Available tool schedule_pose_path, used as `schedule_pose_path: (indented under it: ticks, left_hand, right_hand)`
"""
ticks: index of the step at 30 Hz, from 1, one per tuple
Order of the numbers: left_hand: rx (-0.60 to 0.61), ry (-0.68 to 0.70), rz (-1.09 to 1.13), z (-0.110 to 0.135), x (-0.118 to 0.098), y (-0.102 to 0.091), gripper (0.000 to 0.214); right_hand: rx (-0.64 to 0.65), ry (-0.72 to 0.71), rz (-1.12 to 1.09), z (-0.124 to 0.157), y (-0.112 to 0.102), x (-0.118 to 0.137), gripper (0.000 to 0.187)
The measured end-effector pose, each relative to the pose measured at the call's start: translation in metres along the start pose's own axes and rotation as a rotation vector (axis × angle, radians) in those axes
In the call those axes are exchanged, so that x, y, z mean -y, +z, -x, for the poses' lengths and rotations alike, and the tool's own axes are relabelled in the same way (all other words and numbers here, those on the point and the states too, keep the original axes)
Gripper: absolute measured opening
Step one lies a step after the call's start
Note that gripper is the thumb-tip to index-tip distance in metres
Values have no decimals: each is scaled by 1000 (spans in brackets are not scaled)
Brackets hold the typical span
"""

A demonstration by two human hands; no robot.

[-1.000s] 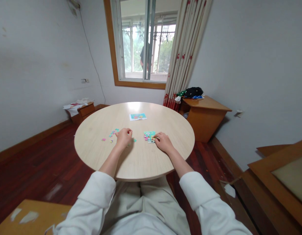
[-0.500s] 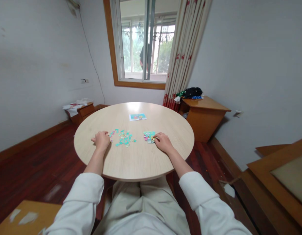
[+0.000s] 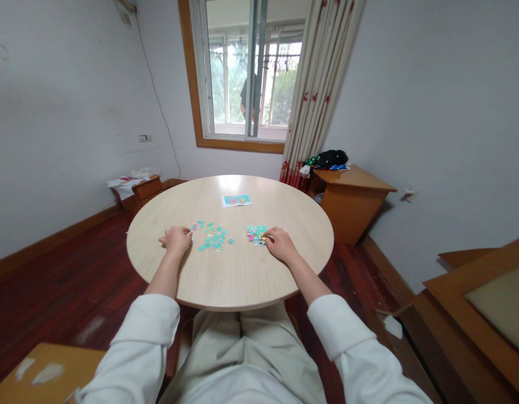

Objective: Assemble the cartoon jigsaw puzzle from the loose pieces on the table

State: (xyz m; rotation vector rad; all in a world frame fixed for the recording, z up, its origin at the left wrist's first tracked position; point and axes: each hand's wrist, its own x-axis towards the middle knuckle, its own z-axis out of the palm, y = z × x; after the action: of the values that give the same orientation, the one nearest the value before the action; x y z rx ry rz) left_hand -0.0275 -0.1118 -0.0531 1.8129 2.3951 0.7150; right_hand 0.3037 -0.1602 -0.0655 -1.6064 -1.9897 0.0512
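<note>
My left hand rests at the left edge of a scatter of loose jigsaw puzzle pieces, mostly turquoise. Its thumb and index finger are pinched on a small puzzle piece, mostly hidden by the fingers. A partly assembled jigsaw puzzle, turquoise with pink and yellow figures, lies right of the loose pieces. My right hand is at the right side of this puzzle, fingertips closed on a piece at its edge; the fingers cover part of it. Farther back lies a picture sheet in similar colours.
The round pale wooden table stands in front of me. Dark cloths lie on a wooden desk at the back right. Papers cover a low cabinet at the back left. Behind the window a person is partly visible.
My left hand has shifted slightly to the right, toward the loose pieces. My right hand stays at the assembled puzzle's edge.
</note>
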Motion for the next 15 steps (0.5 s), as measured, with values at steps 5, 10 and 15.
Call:
schedule_pose_path:
  ticks: [5, 10, 15]
  left_hand:
    - [-40, -25, -14, 1, 0, 0, 23]
    - [-21, -46, -30, -1, -2, 1, 19]
    - [17, -73, -31, -3, -4, 2, 19]
  right_hand:
    - [-7, -11, -5, 0, 1, -2, 20]
    - [-4, -12, -8, 0, 0, -1, 19]
    - [0, -8, 4, 1, -1, 1, 19]
